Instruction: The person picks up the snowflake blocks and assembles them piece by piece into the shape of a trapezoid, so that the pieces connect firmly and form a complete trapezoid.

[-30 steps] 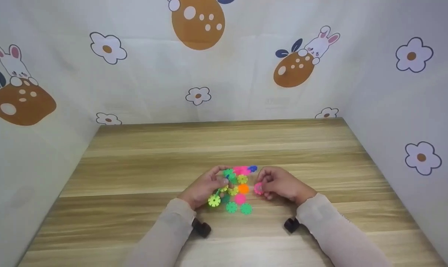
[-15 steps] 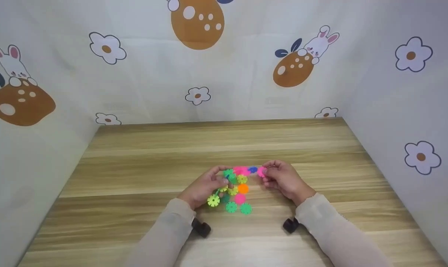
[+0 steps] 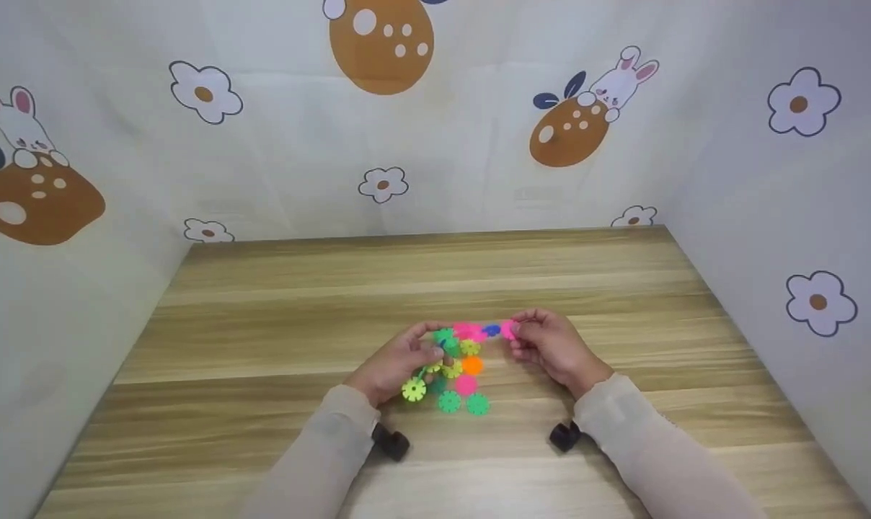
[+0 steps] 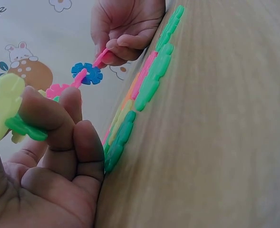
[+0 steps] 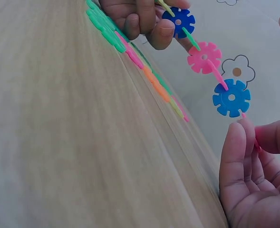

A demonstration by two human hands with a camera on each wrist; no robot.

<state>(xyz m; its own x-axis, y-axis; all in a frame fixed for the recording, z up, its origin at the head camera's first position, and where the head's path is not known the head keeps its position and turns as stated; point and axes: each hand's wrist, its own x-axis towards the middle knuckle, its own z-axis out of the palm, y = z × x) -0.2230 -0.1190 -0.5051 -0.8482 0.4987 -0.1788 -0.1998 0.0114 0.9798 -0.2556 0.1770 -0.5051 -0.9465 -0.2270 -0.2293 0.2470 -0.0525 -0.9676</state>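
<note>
My left hand (image 3: pixel 399 360) grips a chain of slotted plastic snowflake discs, joined edge to edge at angles. A yellow-green disc (image 3: pixel 414 389) hangs at its near end, below the thumb. Past the fingertips the chain runs right through a pink disc (image 5: pixel 204 58) to a blue disc (image 5: pixel 231 98). My right hand (image 3: pixel 554 346) pinches one more pink disc (image 3: pixel 507 329) between thumb and fingers, its edge right at the blue disc's rim. In the left wrist view, the blue disc (image 4: pixel 87 73) stands between two pink ones, above the table. Part of the chain is hidden by the left fingers.
Loose discs lie flat between the hands: an orange one (image 3: pixel 472 365), a pink one (image 3: pixel 466 385), two light green ones near the front (image 3: pixel 478 404) and several others. The wooden table (image 3: pixel 262 303) meets patterned cloth walls (image 3: pixel 471 144) at its back and sides.
My right hand has carried the pink disc away from beside the loose discs, up and back to the blue disc at the chain's end. The left hand has stayed in place.
</note>
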